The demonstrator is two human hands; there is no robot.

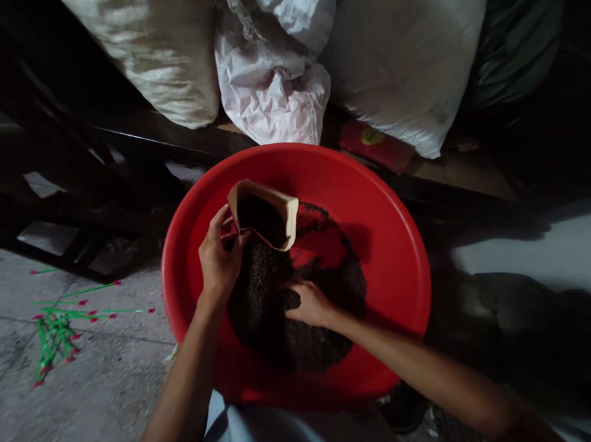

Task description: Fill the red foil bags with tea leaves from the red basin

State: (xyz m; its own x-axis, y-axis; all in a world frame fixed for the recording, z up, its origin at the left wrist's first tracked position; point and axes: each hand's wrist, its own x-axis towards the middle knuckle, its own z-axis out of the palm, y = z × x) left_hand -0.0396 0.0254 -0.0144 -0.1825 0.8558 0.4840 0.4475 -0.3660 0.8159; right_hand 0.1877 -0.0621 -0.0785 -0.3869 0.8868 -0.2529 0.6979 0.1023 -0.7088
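Note:
My left hand (218, 256) is closed on the side of an opened paper bag (292, 222), brown inside and reddish outside. The bag is tilted, its mouth facing up toward me, with dark loose material inside. Below it, dark crumbly soil-like material (313, 346) covers the bottom of a large red plastic basin (393, 262). My right hand (308, 303) reaches into this soil with curled fingers, gripping some of it; the fingertips are partly buried. A patch of red basin floor shows through the soil near the bag.
Full woven sacks (395, 48) and a crumpled white sack (274, 82) stand on a dark ledge behind the basin. A red packet (375, 144) lies under one sack. Several green sticks with pink-red tips (57, 335) are scattered on the concrete floor (106, 399) at left.

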